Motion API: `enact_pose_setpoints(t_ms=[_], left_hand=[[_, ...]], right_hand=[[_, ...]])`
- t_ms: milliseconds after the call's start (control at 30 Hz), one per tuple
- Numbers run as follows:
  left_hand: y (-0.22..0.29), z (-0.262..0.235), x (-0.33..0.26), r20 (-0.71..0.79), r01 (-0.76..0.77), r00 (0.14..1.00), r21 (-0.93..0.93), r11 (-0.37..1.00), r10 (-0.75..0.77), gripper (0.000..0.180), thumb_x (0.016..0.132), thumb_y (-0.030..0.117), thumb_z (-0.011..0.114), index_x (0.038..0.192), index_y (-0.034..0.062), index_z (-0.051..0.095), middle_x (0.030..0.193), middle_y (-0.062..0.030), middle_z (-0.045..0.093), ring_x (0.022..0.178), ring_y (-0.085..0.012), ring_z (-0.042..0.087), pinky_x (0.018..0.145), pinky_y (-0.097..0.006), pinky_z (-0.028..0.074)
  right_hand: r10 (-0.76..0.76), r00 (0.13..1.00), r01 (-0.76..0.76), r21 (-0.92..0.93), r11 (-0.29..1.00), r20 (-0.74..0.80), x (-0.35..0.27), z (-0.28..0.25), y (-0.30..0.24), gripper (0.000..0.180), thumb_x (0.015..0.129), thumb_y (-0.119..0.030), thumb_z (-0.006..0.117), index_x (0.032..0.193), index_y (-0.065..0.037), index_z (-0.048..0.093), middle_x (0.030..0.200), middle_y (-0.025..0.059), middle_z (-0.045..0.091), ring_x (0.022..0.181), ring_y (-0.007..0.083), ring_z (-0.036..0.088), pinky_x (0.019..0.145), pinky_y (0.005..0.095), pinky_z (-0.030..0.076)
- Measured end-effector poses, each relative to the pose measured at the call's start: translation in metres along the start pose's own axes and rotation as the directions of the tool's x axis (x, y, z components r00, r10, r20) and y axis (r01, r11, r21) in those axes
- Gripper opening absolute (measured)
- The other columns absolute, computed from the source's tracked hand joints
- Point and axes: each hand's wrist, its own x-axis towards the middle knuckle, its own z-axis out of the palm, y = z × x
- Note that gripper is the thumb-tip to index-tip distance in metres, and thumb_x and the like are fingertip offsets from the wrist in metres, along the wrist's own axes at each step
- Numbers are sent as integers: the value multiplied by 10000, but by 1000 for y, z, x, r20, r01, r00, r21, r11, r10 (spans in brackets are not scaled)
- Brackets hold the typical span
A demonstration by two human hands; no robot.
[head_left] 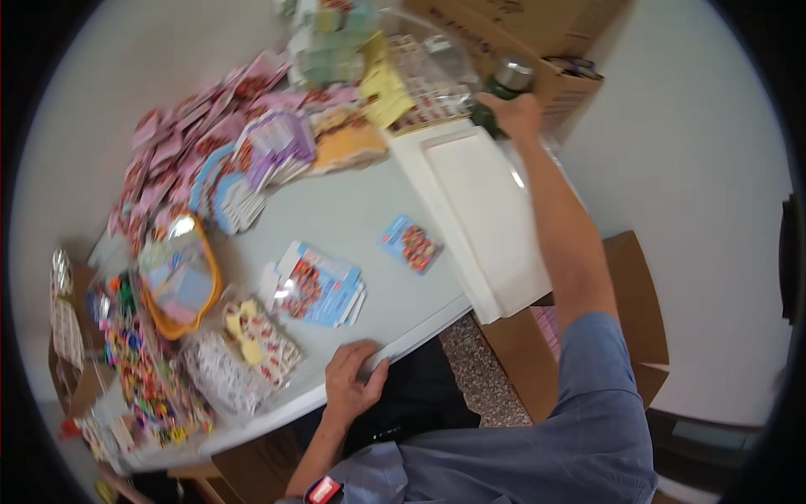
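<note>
At the far right of the table, my right arm is stretched out. My right hand (pixel 515 116) is closed around a dark green bottle (pixel 489 118) with a silver cap (pixel 514 72). My left hand (pixel 354 382) rests at the table's near edge, thumb apart from the loosely bent fingers, and nothing shows in it. Just beyond it lies a fanned stack of blue printed cards or packets (pixel 323 290). A smaller blue packet with a food-like picture (pixel 411 244) lies by itself further right.
A white tray (pixel 487 210) lies along the table's right side. Pink packets (pixel 180 139), purple packets (pixel 277 147) and a yellow basket (pixel 220 281) fill the far left. Bags of small colourful pieces (pixel 151 370) and white pieces (pixel 222 370) line the left edge. Cardboard boxes (pixel 625 294) stand beside the table.
</note>
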Motion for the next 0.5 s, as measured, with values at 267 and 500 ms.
enact_pose_setpoints(t_ms=[267, 500], left_hand=[[-4, -3, 7, -37, -14, 999, -100, 995, 11, 236, 806, 94, 796, 996, 17, 680, 985, -151, 695, 869, -312, 689, 757, -365, 554], [-8, -3, -5, -49, 0, 999, -169, 986, -8, 185, 834, 95, 766, 975, 13, 678, 980, -148, 692, 875, -320, 689, 770, -374, 556]], right_hand=[[-360, 920, 391, 282, 876, -158, -92, -69, -22, 512, 845, -377, 807, 1082, 60, 686, 861, 81, 711, 792, 126, 624, 707, 302, 501], [-603, 704, 433, 447, 783, 375, -294, -20, -82, 606, 808, -363, 831, 1224, 33, 638, 1116, 167, 680, 1004, 226, 656, 882, 356, 528]])
